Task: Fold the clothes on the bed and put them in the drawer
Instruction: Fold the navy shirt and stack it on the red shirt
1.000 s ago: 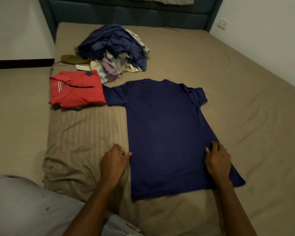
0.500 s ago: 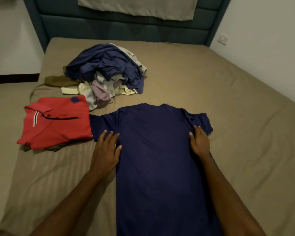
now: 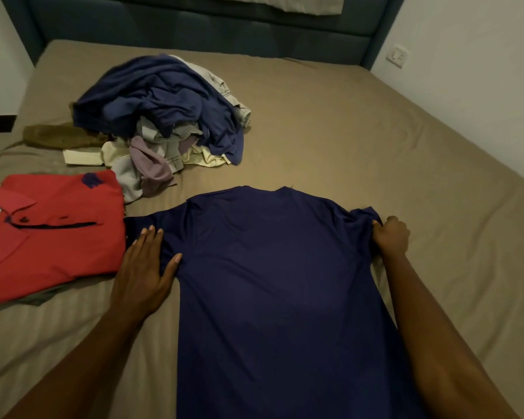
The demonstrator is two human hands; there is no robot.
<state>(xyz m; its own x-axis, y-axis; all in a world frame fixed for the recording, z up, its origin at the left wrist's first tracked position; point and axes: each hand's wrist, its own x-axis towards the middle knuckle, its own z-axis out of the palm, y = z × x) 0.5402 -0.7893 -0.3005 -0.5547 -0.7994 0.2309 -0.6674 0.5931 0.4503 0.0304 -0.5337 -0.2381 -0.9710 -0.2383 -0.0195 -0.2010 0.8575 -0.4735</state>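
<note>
On the bed [image 3: 360,122], the navy shirt [image 3: 273,282] lies flat at six o'clock. The left hand [image 3: 142,273] now presses flat at nine; the right hand [image 3: 390,237], flat half a second ago, has clenched the three-o'clock sleeve, so folding begins.

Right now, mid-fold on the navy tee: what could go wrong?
1. The right hand grips the bunched right sleeve; pulling it across may drag the navy tee askew, since only the flat left hand pins it.
2. The tee's left sleeve lies against the folded red polo; folding it could disturb that shirt.
3. The unfolded pile sits close behind the collar.
</note>
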